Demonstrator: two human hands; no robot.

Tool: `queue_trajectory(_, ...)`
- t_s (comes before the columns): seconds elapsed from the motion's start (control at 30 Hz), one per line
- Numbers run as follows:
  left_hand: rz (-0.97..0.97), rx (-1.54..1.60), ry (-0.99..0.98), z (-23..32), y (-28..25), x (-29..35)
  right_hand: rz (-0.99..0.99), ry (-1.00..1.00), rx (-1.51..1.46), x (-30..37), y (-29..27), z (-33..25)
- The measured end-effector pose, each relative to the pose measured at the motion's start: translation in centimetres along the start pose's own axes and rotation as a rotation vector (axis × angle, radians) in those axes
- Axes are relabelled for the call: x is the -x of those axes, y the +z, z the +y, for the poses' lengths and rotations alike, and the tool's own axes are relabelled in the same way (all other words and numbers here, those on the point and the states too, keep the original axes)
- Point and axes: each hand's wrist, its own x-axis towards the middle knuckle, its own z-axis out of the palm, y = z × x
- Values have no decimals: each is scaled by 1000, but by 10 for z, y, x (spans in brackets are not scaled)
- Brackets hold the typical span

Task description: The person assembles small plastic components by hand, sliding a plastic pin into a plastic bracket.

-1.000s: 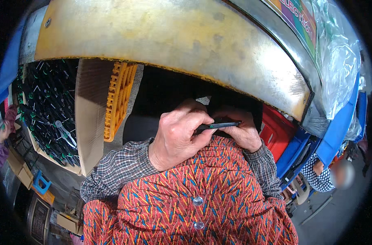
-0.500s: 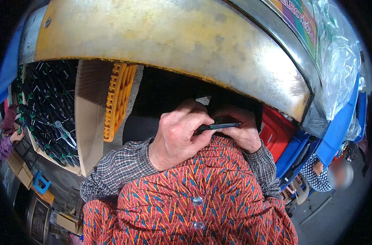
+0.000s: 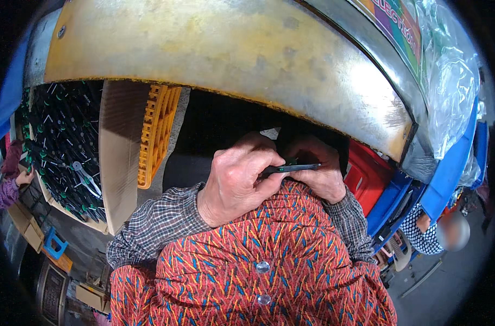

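Note:
My left hand (image 3: 239, 182) is closed, thumb and forefinger pinching a slim black pen-like piece (image 3: 293, 168). The piece lies almost level in front of my apron (image 3: 247, 250), its tip pointing right. My right hand (image 3: 320, 171) is curled around behind the piece's right part and touches it; its fingertips are partly hidden in shadow. To the left, a cardboard box (image 3: 120, 152) holds many slim black pieces (image 3: 65, 133) with green parts. A metal tool with two long arms (image 3: 85, 178) rests on top of them.
A worn metal-topped table (image 3: 225, 49) spans the front. Beneath it are a yellow plastic crate (image 3: 159, 136) and a red plastic bin (image 3: 368, 171). Clear plastic bags (image 3: 451, 81) hang at right. Another person's hand (image 3: 24, 176) is at the box's left edge; a second person (image 3: 424, 231) is at far right.
Both my hands stay almost where they were, still around the slim black piece. My right hand's fingers shift very slightly.

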Motion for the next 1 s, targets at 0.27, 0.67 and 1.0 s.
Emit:
queue_trajectory(0.27, 8, 27, -13, -1, 0, -2, 33, -77, 98, -2, 3, 0)
queue_trajectory(0.67, 8, 22, -17, -2, 0, -2, 39, -41, 77, -3, 3, -2)
queue_trajectory(1.0, 27, 46, -1, -5, 1, -3, 35, -37, 129, -3, 2, -5)
